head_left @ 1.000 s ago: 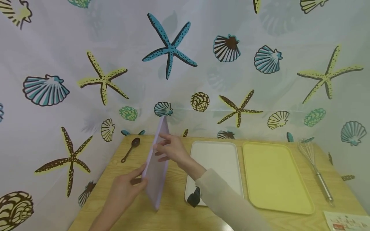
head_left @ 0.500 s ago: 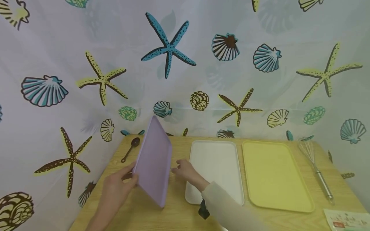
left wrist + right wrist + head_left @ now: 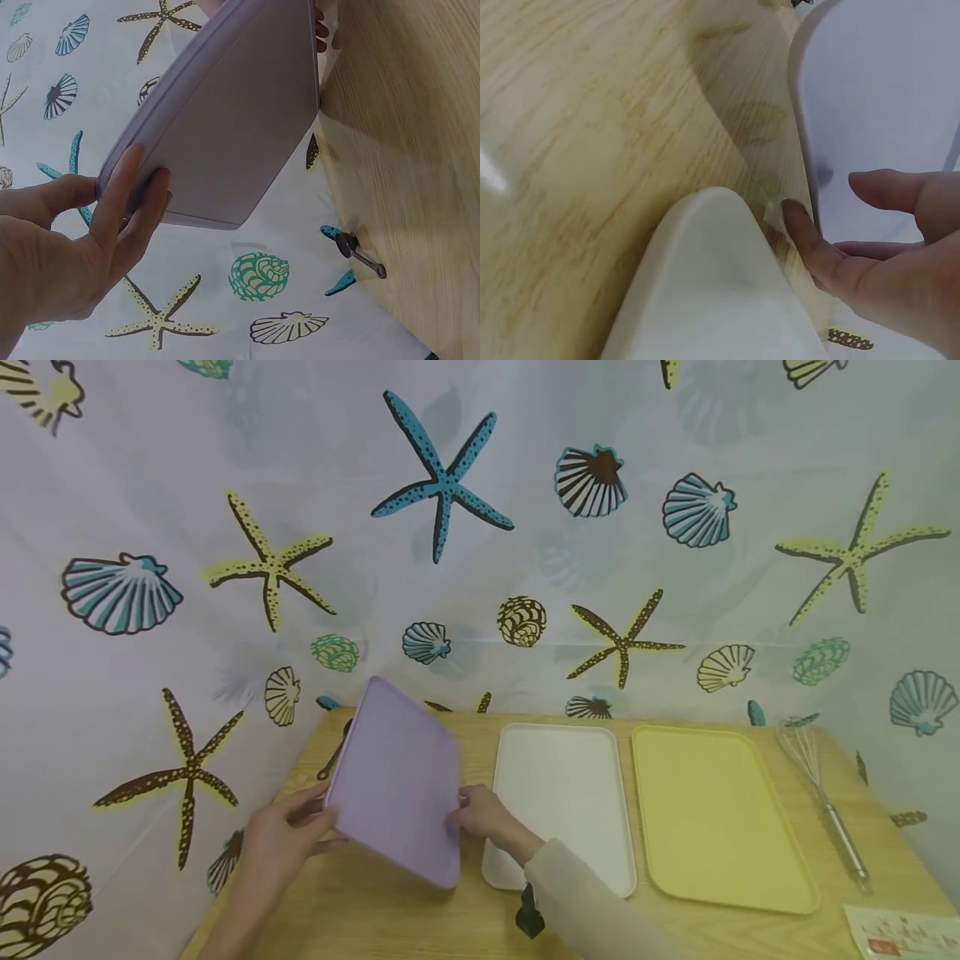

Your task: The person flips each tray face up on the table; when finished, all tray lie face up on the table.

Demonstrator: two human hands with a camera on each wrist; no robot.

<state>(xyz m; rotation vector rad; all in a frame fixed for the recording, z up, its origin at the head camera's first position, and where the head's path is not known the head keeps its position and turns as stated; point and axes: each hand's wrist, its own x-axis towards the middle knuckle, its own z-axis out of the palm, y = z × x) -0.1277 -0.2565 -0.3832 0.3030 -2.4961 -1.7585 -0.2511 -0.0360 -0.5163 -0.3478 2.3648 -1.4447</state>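
Observation:
A purple rectangular tray (image 3: 397, 777) is held tilted above the left part of the wooden table, its inner face turned partly toward the head camera. My left hand (image 3: 279, 837) grips its left edge, the thumb on one side and fingers on the underside, as the left wrist view shows along the tray's back (image 3: 232, 112). At the opposite edge is my right hand (image 3: 486, 817). In the right wrist view the right thumb (image 3: 889, 187) lies over the inner face while the other fingers reach behind the rim. Behind the tray, a dark brown spoon (image 3: 327, 768) is partly hidden.
A white tray (image 3: 558, 802) lies on the table (image 3: 375, 918) just right of the purple one, partly under my right forearm. Further right are a yellow tray (image 3: 716, 818), a wire whisk (image 3: 836, 827) and a printed packet (image 3: 903, 935). A shell-patterned curtain (image 3: 510, 460) hangs behind.
The purple tray has turned from nearly edge-on to show its inner face and tipped lower to the left. My right hand let go of it, moved down, then took its right edge.

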